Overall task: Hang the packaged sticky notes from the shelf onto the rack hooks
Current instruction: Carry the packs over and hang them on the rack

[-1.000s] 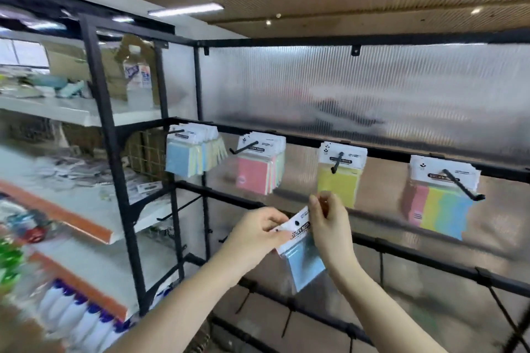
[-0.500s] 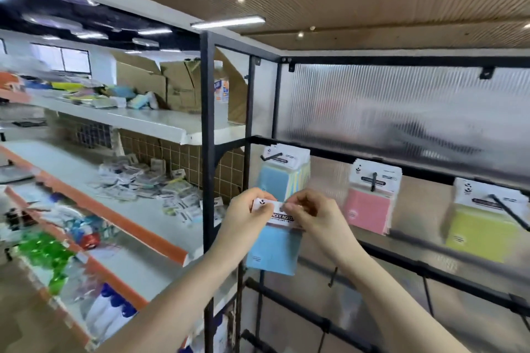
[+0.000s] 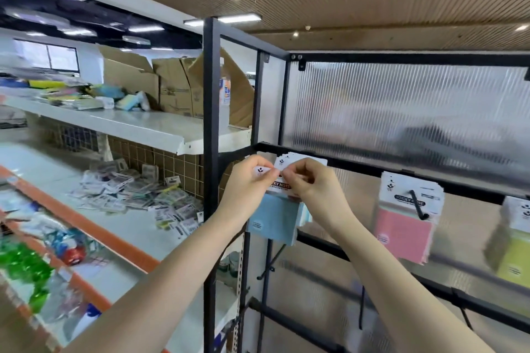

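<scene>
At the leftmost hook position of the rack (image 3: 372, 170), both hands meet on one blue sticky-note pack (image 3: 274, 216). Left hand (image 3: 248, 188) pinches the white header card at its left top corner; right hand (image 3: 314, 188) pinches the same card from the right, fingers curled over its top edge. Pack hangs below the hands, in front of a stack of same-type packs (image 3: 298, 159) whose header cards show just behind. Hook itself hidden by the hands, so can't tell if the hole is on it yet.

Handling, judged: light, small pack. Header card thin and stiff-ish but will crease if squeezed hard; clear film sleeve likely slippery, pad body slightly flexible. Best hold is the card either side of the hang hole, as now, keeping the hole clear and square to the hook tip. Gripping the pad body would give less control of the hole.

Outward: pink pack stack (image 3: 404, 226) on its black hook (image 3: 417, 205) to the right, yellow-green packs (image 3: 513, 249) at frame edge. Left, white shelf (image 3: 137, 226) carries a loose heap of more packs (image 3: 134, 195); cardboard boxes (image 3: 172, 86) on the shelf above.
</scene>
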Demonstrator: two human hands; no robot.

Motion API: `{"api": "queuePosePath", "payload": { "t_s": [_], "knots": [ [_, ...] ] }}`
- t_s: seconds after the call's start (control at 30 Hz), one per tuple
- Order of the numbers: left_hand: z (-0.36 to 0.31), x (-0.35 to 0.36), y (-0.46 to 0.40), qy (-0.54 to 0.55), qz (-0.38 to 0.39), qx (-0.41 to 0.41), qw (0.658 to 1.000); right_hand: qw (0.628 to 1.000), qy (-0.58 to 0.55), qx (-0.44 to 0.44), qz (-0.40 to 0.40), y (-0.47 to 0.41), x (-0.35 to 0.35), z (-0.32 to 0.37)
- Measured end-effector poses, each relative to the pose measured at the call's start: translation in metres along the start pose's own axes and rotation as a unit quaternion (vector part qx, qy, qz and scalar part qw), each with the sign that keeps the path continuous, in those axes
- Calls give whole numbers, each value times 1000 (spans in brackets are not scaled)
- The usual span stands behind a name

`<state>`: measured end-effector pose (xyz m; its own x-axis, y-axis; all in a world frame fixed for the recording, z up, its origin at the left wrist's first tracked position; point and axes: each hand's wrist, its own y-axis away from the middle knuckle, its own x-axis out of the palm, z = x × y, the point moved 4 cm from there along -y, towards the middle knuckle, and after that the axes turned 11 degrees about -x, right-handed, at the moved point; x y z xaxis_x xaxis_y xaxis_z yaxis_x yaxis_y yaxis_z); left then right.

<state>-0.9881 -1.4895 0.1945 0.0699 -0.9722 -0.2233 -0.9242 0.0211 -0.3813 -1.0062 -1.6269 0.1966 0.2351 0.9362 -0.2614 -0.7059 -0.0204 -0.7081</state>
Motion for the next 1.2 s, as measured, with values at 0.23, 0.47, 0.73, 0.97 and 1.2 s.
{"api": "queuePosePath", "payload": {
  "t_s": [0.23,0.47,0.73,0.97,1.2],
  "knots": [
    [22,14,-26,29,37,12,999,1000,-10,8,-1,-14,-1,-35],
    [43,33,-54,-4,2,22,1000,988,131,-69,-51,-16,-8,-51],
    [64,51,-78,25,-8,46,999,945,297,-110,-85,-13,-13,-69],
    [70,61,-92,24,-13,22,999,934,344,-45,-86,-22,-11,-76],
    [93,59,-88,36,38,-22,998,952,260,18,-162,-5,-10,-76]
  ]
}}
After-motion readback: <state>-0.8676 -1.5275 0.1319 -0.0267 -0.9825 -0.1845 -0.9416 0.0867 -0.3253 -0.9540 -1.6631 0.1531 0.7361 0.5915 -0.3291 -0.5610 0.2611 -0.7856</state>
